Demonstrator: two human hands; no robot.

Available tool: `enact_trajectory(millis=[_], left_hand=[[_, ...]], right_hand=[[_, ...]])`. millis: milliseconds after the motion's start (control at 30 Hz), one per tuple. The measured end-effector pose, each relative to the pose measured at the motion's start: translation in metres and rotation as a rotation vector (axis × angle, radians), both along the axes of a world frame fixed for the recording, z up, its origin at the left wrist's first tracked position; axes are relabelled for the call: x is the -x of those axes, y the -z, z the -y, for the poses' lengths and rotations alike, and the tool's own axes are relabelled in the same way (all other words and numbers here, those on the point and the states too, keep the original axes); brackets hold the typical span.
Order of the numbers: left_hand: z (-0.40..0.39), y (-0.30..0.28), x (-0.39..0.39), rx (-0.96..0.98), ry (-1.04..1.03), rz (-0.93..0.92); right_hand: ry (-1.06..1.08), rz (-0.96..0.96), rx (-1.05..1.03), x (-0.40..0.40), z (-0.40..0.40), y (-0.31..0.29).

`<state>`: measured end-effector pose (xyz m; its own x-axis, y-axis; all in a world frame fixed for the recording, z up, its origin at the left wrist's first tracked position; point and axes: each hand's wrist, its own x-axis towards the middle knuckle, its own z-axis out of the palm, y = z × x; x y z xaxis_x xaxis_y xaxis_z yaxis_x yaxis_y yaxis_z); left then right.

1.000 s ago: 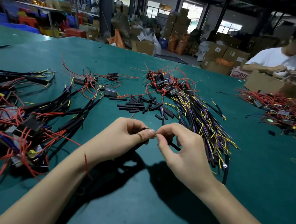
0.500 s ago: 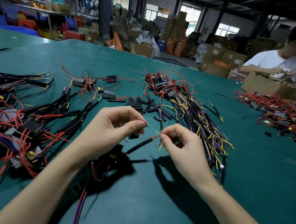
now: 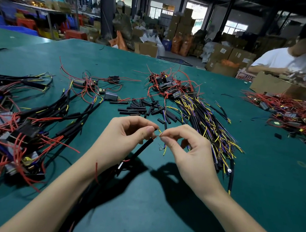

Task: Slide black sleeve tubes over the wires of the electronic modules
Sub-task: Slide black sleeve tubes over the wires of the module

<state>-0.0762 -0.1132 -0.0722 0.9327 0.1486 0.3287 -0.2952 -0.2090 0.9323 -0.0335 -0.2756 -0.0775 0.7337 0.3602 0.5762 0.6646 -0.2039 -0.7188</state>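
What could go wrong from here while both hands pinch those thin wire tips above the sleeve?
1. The yellow wire dangles free below the right hand; it may miss the black sleeve mouth.
2. The left hand pinches only fine wire tips; they could slip or fray.
3. The loose sleeve pieces lie close beyond the hands and could be knocked.

A factory workshop, it seems: stacked cardboard boxes (image 3: 222,52) behind a green worktable (image 3: 160,215) heaped with wired modules (image 3: 170,88).
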Motion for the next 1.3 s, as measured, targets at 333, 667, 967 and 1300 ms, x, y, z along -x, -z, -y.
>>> enact_trajectory(millis=[333,667,967,1300], left_hand=[[0.003,0.001,0.002,-0.041,-0.016,0.02],[0.009,0.001,0.005,-0.266,-0.105,0.155],[0.015,-0.003,0.006,-0.241,-0.194,0.075],[0.009,-0.002,0.004,-0.176,-0.079,0.033]], right_hand=[[0.009,-0.126,-0.043,0.0,-0.001,-0.005],[0.012,-0.174,0.033,-0.001,0.003,-0.006],[-0.025,-0.142,0.05,0.005,0.001,-0.006],[0.011,0.001,0.102,0.008,-0.004,-0.009]])
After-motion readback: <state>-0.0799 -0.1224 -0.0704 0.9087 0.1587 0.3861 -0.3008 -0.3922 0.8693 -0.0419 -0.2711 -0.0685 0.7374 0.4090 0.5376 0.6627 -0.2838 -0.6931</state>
